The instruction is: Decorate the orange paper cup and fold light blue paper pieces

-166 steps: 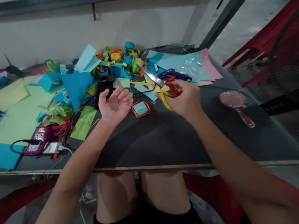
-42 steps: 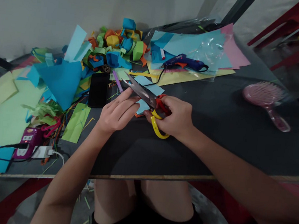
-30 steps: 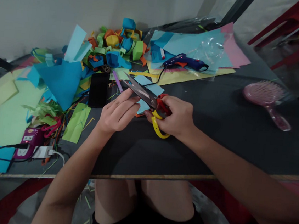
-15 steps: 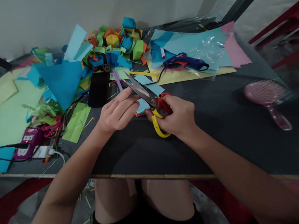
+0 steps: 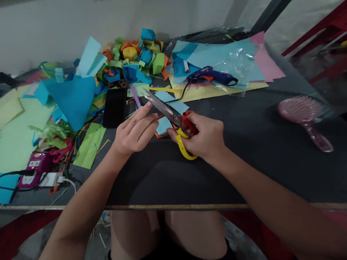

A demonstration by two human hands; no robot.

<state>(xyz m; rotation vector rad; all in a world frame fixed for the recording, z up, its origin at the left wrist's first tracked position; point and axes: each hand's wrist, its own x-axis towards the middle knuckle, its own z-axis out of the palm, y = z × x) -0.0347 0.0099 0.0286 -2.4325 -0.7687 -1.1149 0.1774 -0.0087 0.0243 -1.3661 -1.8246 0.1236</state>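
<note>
My right hand (image 5: 207, 136) grips a pair of scissors (image 5: 168, 111) by red and yellow handles, thumb and fingers in the loops. The blades point up and left and look nearly together. Close beside them, my left hand (image 5: 136, 132) is raised with its fingers bent and pressed together, the fingertips at the blades. Whatever it pinches is hidden behind the fingers; a thin orange edge shows near the fingertips. Below the scissors lie light blue paper pieces (image 5: 164, 125) on the dark table (image 5: 168, 179). A purple stick-like piece (image 5: 135, 97) lies just beyond my left hand.
Folded paper shapes (image 5: 130, 53) are heaped at the back. A blue glue gun (image 5: 213, 75) rests on coloured sheets. A hairbrush (image 5: 305, 115) lies at right, a black phone (image 5: 114, 108) left of centre. At left are a purple power adapter (image 5: 34, 169) and green paper (image 5: 89, 146).
The view has shifted slightly, so the table things appear a little lower. Both hands stay nearly in place, and an orange edge now shows between the left fingertips and the scissors.
</note>
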